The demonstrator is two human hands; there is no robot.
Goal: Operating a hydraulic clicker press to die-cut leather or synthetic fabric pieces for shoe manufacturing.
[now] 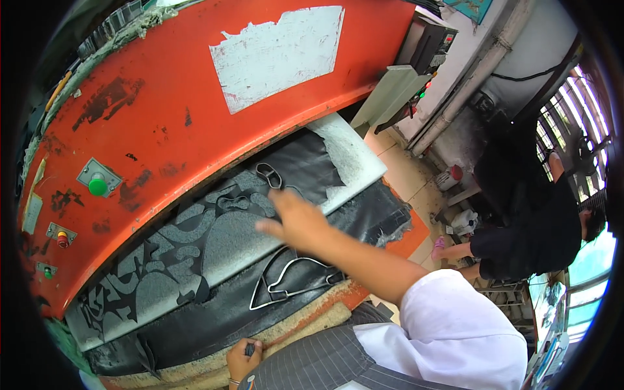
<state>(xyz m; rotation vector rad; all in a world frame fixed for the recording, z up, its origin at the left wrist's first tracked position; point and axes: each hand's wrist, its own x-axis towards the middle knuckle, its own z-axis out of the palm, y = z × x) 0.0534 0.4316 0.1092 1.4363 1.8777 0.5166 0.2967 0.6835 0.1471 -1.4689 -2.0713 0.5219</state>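
Observation:
My right hand (300, 224) reaches over the pale cutting board (234, 244), thumb spread away from the fingers, with nothing seen in it. Just beyond its fingertips a small metal cutting die (277, 184) stands on a sheet of black leather (302, 166). Low in the picture, my left hand (243, 357) is closed near the padded front edge; a small dark thing shows between its fingers, too little to name. Between my hands, a larger curved steel cutting die (274, 288) lies on black material (224, 318). Cut-out dark leather scraps (172, 260) cover the board's left part.
A red press beam (166, 130) spans above the board, with a green button (98, 186) and a red knob (62, 240). A control box (426, 49) stands at its right end. Another person in dark clothes (533, 227) is at the right, beyond the tiled floor (400, 166).

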